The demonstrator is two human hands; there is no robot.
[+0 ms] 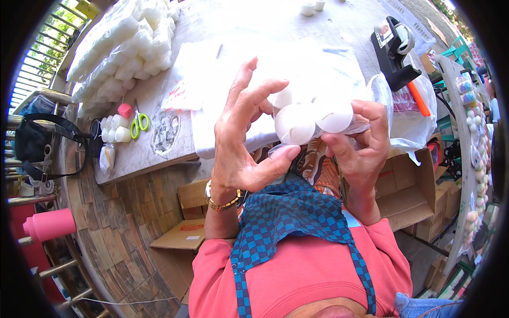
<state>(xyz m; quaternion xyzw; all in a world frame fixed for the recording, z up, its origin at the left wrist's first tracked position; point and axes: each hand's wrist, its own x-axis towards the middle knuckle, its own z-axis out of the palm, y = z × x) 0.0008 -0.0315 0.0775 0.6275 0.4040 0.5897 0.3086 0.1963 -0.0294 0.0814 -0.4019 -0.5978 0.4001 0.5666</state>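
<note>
Up in front of me, over the table's near edge, is a pack of white round pieces (295, 124) in clear plastic film. The pieces have flat, disc-like ends with a small mark in the middle; they look like short candles, though glare hides the farther ones. My left hand (246, 132) grips the pack's left side, thumb below and some fingers raised and spread. Loose film at the right is pinched between the thumb and fingers of my right hand (363, 140). White plastic sheeting (222, 122) lies on the table beneath, partly washed out by light.
Wrapped white packs (124, 47) are piled at the table's far left. Nearer stand a small pack of white cylinders (115, 129) and green-handled scissors (139, 123). A black tape dispenser (395, 58) sits at the right, by an orange handle (419, 99). Cardboard boxes (408, 183) stand below.
</note>
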